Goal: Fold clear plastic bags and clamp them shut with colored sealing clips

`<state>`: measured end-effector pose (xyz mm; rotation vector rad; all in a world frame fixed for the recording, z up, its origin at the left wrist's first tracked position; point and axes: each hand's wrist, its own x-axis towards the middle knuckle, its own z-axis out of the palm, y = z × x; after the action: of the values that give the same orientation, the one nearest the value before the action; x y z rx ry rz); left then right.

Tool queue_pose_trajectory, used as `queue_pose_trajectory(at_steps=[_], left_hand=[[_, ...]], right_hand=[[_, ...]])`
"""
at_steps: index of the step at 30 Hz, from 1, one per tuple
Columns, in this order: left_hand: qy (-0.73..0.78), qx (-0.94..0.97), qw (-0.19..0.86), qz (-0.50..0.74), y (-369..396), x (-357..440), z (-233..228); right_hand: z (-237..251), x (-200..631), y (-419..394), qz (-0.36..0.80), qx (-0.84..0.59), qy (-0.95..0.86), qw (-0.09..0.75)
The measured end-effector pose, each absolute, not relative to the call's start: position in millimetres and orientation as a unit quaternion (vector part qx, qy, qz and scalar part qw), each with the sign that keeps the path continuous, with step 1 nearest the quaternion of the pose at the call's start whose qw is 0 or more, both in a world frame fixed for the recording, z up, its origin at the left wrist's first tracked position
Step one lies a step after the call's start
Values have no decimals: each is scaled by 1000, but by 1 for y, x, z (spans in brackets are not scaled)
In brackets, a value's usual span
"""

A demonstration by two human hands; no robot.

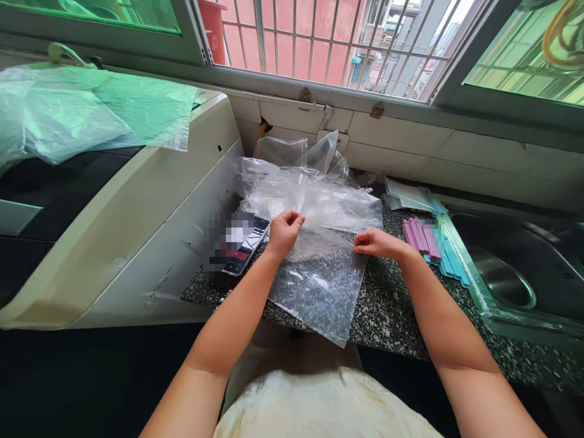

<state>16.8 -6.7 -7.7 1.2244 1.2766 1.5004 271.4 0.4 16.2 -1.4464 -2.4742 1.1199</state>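
A clear plastic bag (317,292) hangs flat in front of me, its lower corner reaching past the counter's front edge. My left hand (285,232) pinches the bag near its upper left, thumb and fingertips pressed together. At the upper right corner of the same bag, the fingers of my right hand (378,243) are closed on the film. Right behind the hands lies a loose pile of clear plastic bags (269,193), crumpled and overlapping.
A phone (246,246) lies left of my left hand. Pink strips (420,238) and blue strips (451,264) lie beside the sink (490,319) on the right. A white machine (182,201) with plastic sheeting (150,115) on top borders the speckled counter (387,310).
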Motion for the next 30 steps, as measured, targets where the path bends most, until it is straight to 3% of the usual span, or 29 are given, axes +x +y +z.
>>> queue_pose_trajectory(at_steps=[30], left_hand=[[481, 505, 432, 571, -11, 19, -6]], right_hand=[[16, 257, -6, 354, -441, -825, 14]])
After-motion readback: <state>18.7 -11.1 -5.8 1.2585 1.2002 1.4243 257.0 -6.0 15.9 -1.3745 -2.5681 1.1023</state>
